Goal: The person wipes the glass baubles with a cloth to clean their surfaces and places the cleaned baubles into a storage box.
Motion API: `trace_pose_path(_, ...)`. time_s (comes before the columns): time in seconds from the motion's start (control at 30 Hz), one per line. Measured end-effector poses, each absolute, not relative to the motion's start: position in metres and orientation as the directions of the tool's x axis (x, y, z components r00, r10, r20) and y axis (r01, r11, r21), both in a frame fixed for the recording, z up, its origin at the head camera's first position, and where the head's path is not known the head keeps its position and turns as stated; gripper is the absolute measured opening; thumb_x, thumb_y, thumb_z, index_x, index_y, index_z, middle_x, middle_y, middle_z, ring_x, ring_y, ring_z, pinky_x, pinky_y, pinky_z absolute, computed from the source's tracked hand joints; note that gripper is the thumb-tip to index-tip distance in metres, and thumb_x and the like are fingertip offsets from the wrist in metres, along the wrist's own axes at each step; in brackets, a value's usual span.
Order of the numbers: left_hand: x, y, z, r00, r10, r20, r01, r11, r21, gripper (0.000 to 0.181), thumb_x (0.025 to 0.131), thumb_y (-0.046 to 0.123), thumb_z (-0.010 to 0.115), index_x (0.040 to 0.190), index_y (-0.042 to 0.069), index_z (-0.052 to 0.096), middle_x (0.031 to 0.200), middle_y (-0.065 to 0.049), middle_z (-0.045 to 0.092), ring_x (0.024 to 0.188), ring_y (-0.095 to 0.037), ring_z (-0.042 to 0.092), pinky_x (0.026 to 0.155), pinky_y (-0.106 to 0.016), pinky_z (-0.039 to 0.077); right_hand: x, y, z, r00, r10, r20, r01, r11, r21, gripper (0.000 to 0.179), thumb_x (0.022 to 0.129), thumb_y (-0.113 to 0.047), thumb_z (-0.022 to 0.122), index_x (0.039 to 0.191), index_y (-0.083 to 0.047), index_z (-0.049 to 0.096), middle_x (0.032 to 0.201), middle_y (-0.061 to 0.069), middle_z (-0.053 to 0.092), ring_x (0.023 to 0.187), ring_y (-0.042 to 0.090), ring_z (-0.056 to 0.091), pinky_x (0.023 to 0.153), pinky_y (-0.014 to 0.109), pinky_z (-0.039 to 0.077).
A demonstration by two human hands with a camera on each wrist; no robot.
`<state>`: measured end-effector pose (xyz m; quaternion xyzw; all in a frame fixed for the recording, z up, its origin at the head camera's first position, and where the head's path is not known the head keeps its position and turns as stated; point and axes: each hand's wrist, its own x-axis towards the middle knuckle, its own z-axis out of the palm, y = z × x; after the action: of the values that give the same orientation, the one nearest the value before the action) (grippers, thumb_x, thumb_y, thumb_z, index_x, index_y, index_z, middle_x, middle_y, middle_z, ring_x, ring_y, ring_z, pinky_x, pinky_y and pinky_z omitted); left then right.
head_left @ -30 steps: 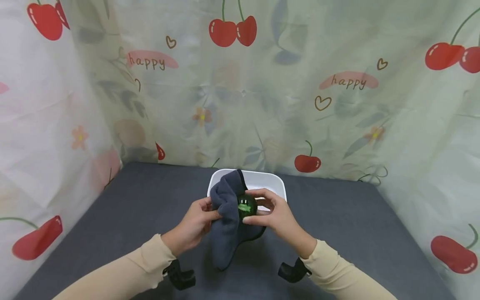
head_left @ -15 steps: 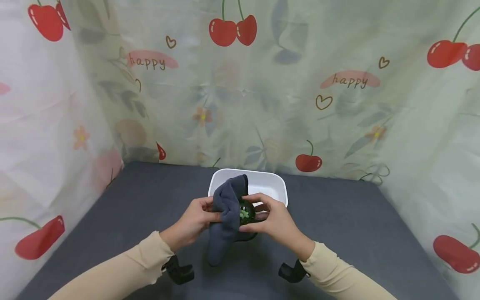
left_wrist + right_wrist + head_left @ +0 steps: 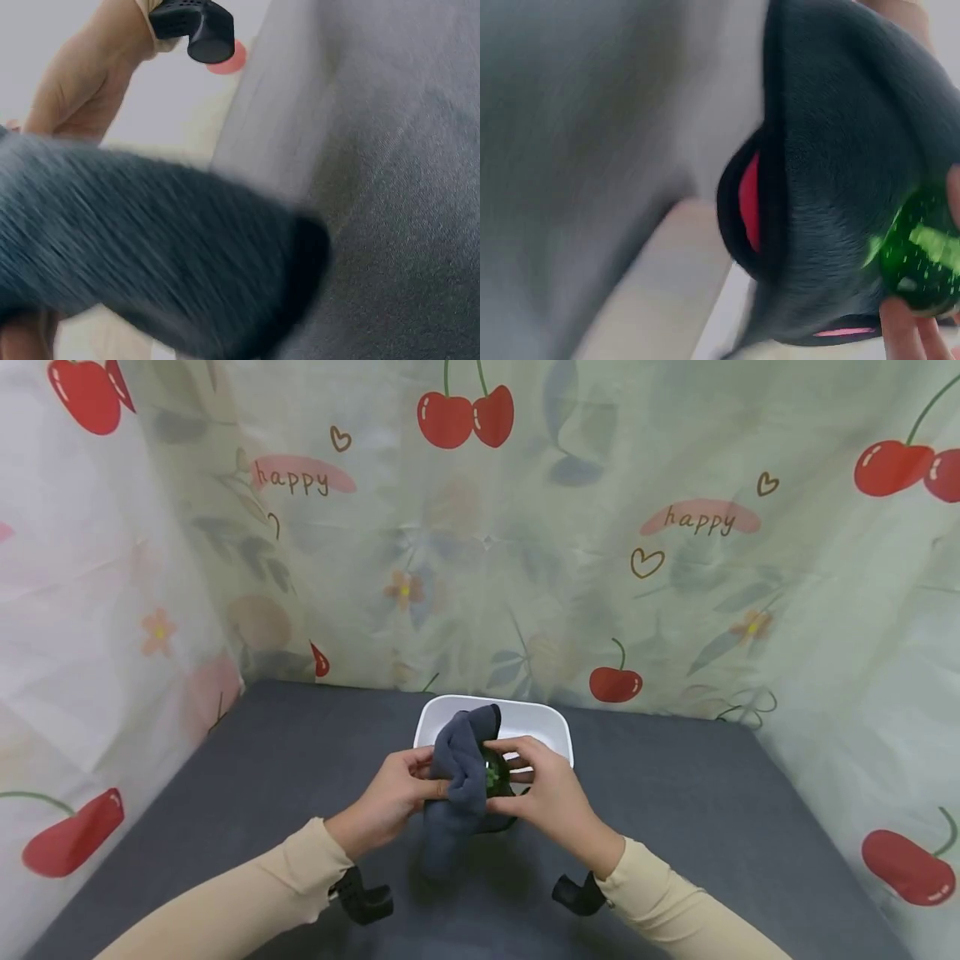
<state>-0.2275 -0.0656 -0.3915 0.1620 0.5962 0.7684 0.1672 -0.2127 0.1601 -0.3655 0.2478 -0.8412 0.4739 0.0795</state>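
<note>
My left hand [image 3: 384, 803] pinches a dark grey-blue cloth [image 3: 459, 758] with black edging between thumb and fingers. The cloth drapes over the left side of a glossy, dark green round thing [image 3: 494, 770] with a light green patch and pale specks; its exact kind does not show. From the right, my right hand [image 3: 553, 789] grips that round thing with thumb and fingertips. In the right wrist view, the green thing [image 3: 922, 259] presses against the cloth [image 3: 840, 165], and some pink shows at the cloth's folds. Blurred cloth [image 3: 142, 240] fills much of the left wrist view.
A white rectangular tub [image 3: 551, 727] stands just behind the hands, partly hidden by the cloth. Dark grey fabric covers the table [image 3: 660, 810]. A printed curtain [image 3: 480, 568] hangs around the back and sides. A black wrist mount [image 3: 581, 895] sits below each forearm.
The cloth has shifted right over the round thing, covering more of it. Its lower hanging end has risen slightly. Both hands keep their hold.
</note>
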Motion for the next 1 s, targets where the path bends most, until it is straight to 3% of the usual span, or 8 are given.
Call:
trace_pose_path(0.13, -0.227, -0.068, -0.387, -0.902, 0.431, 0.02, -0.107, -0.269, 0.957, 0.023, 0.088, -0.005, 0.06, 0.108, 0.005, 0.062, 0.081, 0.004, 0.066, 0.059, -0.002, 0.056, 0.054, -0.016, 0.047, -0.216, 0.164, -0.366, -0.906, -0.344, 0.248, -0.3, 0.105, -0.948, 0.063, 0.072, -0.003, 0.083, 0.13, -0.006, 0.058, 0.123, 0.007, 0.059, 0.094, 0.014, 0.067, 0.08, 0.025, 0.056)
trace_pose_path(0.2, -0.227, -0.068, -0.385, -0.902, 0.431, 0.029, -0.101, -0.275, 0.956, 0.026, 0.087, -0.005, 0.061, 0.11, 0.007, 0.061, 0.082, 0.005, 0.064, 0.054, -0.002, 0.051, 0.05, -0.016, 0.042, -0.217, 0.163, -0.365, -0.901, -0.356, 0.247, -0.287, 0.062, -0.956, 0.063, 0.074, -0.002, 0.081, 0.132, -0.005, 0.056, 0.125, 0.007, 0.058, 0.1, 0.013, 0.065, 0.083, 0.026, 0.055)
trace_pose_path(0.37, -0.227, -0.065, -0.385, -0.89, 0.45, 0.067, -0.028, -0.202, 0.979, 0.057, 0.082, 0.001, 0.072, 0.135, -0.002, 0.051, 0.103, 0.0, 0.067, 0.074, -0.006, 0.061, 0.064, -0.022, 0.053, -0.212, 0.159, -0.362, -0.833, -0.372, 0.41, -0.548, 0.44, -0.712, 0.064, 0.066, -0.008, 0.088, 0.124, -0.011, 0.061, 0.118, 0.001, 0.06, 0.105, 0.013, 0.061, 0.085, 0.026, 0.055)
trace_pose_path(0.47, -0.226, -0.065, -0.387, -0.898, 0.435, 0.062, -0.005, -0.153, 0.988, 0.062, 0.081, 0.006, 0.076, 0.136, -0.004, 0.051, 0.108, -0.002, 0.068, 0.086, -0.011, 0.065, 0.073, -0.028, 0.057, -0.21, 0.157, -0.362, -0.783, -0.42, 0.458, -0.621, 0.565, -0.544, 0.065, 0.063, -0.009, 0.09, 0.122, -0.01, 0.061, 0.115, 0.003, 0.06, 0.099, 0.016, 0.063, 0.082, 0.025, 0.056)
trace_pose_path(0.53, -0.225, -0.066, -0.389, -0.903, 0.425, 0.059, -0.009, -0.157, 0.988, 0.058, 0.081, 0.004, 0.075, 0.133, -0.006, 0.053, 0.106, -0.002, 0.069, 0.092, -0.014, 0.067, 0.077, -0.031, 0.057, -0.21, 0.158, -0.365, -0.792, -0.43, 0.434, -0.61, 0.555, -0.565, 0.066, 0.063, -0.009, 0.09, 0.122, -0.01, 0.061, 0.116, 0.004, 0.061, 0.096, 0.017, 0.065, 0.08, 0.023, 0.056)
trace_pose_path(0.7, -0.225, -0.066, -0.393, -0.9, 0.434, 0.043, -0.055, -0.211, 0.976, 0.036, 0.085, -0.003, 0.066, 0.12, -0.006, 0.058, 0.093, 0.002, 0.068, 0.082, -0.01, 0.066, 0.072, -0.026, 0.056, -0.214, 0.165, -0.373, -0.893, -0.366, 0.261, -0.367, 0.256, -0.895, 0.068, 0.065, -0.002, 0.087, 0.127, -0.013, 0.061, 0.123, 0.007, 0.059, 0.094, 0.02, 0.066, 0.08, 0.025, 0.056)
trace_pose_path(0.8, -0.225, -0.063, -0.391, -0.889, 0.456, 0.052, -0.063, -0.234, 0.97, 0.04, 0.086, 0.0, 0.066, 0.125, -0.003, 0.055, 0.098, 0.001, 0.067, 0.086, -0.01, 0.065, 0.074, -0.025, 0.055, -0.215, 0.164, -0.373, -0.915, -0.331, 0.232, -0.295, 0.157, -0.942, 0.067, 0.069, 0.002, 0.083, 0.13, -0.011, 0.059, 0.125, 0.011, 0.056, 0.1, 0.021, 0.063, 0.083, 0.028, 0.055)
trace_pose_path(1.0, -0.227, -0.056, -0.388, -0.9, 0.433, 0.062, -0.016, -0.174, 0.985, 0.059, 0.081, 0.005, 0.074, 0.134, -0.005, 0.051, 0.109, -0.004, 0.069, 0.095, -0.013, 0.066, 0.077, -0.031, 0.057, -0.207, 0.158, -0.364, -0.873, -0.298, 0.386, -0.488, 0.519, -0.702, 0.065, 0.066, -0.008, 0.088, 0.125, -0.012, 0.061, 0.116, 0.003, 0.061, 0.103, 0.017, 0.062, 0.083, 0.028, 0.056)
